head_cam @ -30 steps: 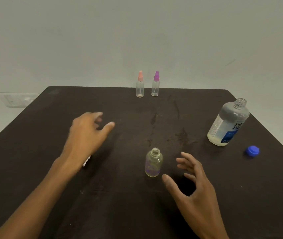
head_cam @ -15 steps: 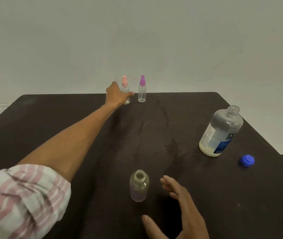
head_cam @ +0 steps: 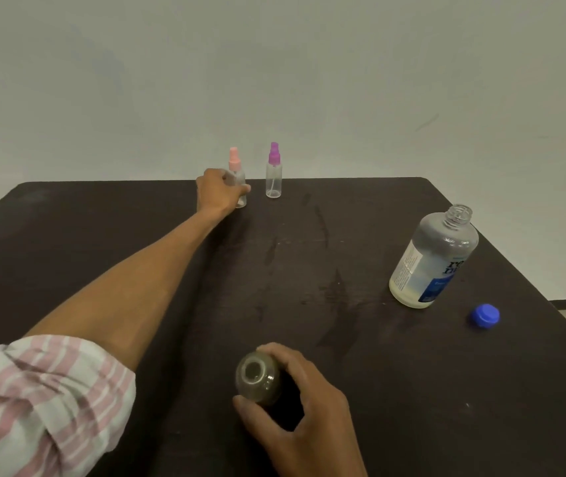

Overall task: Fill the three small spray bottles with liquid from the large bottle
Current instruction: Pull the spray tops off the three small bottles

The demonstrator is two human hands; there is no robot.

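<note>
Gripping pink-capped bottle (head_cam: pixel 239 180) left hand (head_cam: pixel 218 193), right hand (head_cam: pixel 304 404) clutching uncapped bottle (head_cam: pixel 258 378), blue cap (head_cam: pixel 485 315) aside

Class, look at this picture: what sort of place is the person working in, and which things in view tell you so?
Probably a bare indoor room set up for a tabletop task, not a kitchen or a shop. A dark matte table stands against a plain pale wall, holding only a large clear uncapped bottle and small clear spray bottles.
</note>
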